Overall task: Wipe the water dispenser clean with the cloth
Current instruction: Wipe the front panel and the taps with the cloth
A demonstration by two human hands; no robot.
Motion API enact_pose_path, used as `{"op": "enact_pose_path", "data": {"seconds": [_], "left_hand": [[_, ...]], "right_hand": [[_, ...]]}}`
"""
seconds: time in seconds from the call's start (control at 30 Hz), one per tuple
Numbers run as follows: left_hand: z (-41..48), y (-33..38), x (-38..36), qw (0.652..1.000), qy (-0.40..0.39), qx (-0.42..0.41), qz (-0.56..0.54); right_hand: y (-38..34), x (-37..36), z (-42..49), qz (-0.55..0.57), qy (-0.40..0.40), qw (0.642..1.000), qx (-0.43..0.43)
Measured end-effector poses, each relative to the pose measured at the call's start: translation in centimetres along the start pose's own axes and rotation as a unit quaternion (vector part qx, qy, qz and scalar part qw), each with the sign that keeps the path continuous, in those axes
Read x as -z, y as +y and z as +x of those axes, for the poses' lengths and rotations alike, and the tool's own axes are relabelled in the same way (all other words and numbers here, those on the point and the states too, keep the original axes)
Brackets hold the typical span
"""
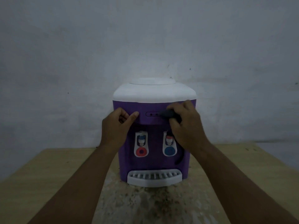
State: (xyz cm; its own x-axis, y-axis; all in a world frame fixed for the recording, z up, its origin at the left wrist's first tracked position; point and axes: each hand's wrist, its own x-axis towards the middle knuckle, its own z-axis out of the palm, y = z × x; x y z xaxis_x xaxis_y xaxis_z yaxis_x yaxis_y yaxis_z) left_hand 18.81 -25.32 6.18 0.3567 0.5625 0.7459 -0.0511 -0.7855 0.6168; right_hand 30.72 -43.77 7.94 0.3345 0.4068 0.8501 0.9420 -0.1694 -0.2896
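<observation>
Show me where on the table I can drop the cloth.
Bare wood lies on the table outside the left forearm and outside the right forearm, either side of the dispenser. Between the forearms, before the drip tray, the top is free but stained. Crowded: the dispenser's upper front, under the left hand and the right hand gripping the cloth.

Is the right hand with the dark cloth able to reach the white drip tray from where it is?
Probably yes: the right hand grips the cloth on the upper panel, and nothing blocks the drip tray below.
</observation>
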Motion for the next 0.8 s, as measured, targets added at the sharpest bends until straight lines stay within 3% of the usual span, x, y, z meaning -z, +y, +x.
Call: {"op": "enact_pose_path", "data": {"seconds": [0.07,0.17,0.23,0.3,0.43,0.6,0.67,0.73,0.8], "left_hand": [[0.0,0.1,0.4,1.0,-0.018,0.001,-0.004],[0.1,-0.2,1.1,0.998,-0.058,-0.015,0.0],[0.1,-0.6,1.5,0.996,-0.087,-0.019,-0.013],[0.0,-0.7,1.6,0.994,-0.102,-0.009,-0.035],[0.1,-0.7,1.8,0.993,-0.109,-0.011,-0.045],[0.1,-0.7,1.9,0.994,-0.101,-0.028,-0.021],[0.0,-0.6,1.9,0.995,-0.096,-0.035,-0.02],[0.1,-0.7,1.8,0.995,-0.089,-0.042,-0.022],[0.0,-1.0,1.6,0.995,-0.083,-0.044,-0.022]], "right_hand": [[0.5,0.3,-0.7,0.013,-0.003,1.0,-0.009],[1.6,1.6,0.1,0.085,0.149,0.963,-0.208],[1.7,2.0,1.2,0.129,0.173,0.926,-0.31],[0.8,1.3,1.6,0.121,0.157,0.927,-0.318],[-1.7,-1.2,-0.1,0.06,0.144,0.969,-0.189],[-0.9,-0.6,-1.2,0.051,0.05,0.993,-0.097],[-0.8,0.0,-0.4,0.101,0.108,0.976,-0.162],[-1.0,0.5,1.1,0.171,0.179,0.928,-0.277],[-1.1,0.7,2.1,0.184,0.188,0.908,-0.325]]}}
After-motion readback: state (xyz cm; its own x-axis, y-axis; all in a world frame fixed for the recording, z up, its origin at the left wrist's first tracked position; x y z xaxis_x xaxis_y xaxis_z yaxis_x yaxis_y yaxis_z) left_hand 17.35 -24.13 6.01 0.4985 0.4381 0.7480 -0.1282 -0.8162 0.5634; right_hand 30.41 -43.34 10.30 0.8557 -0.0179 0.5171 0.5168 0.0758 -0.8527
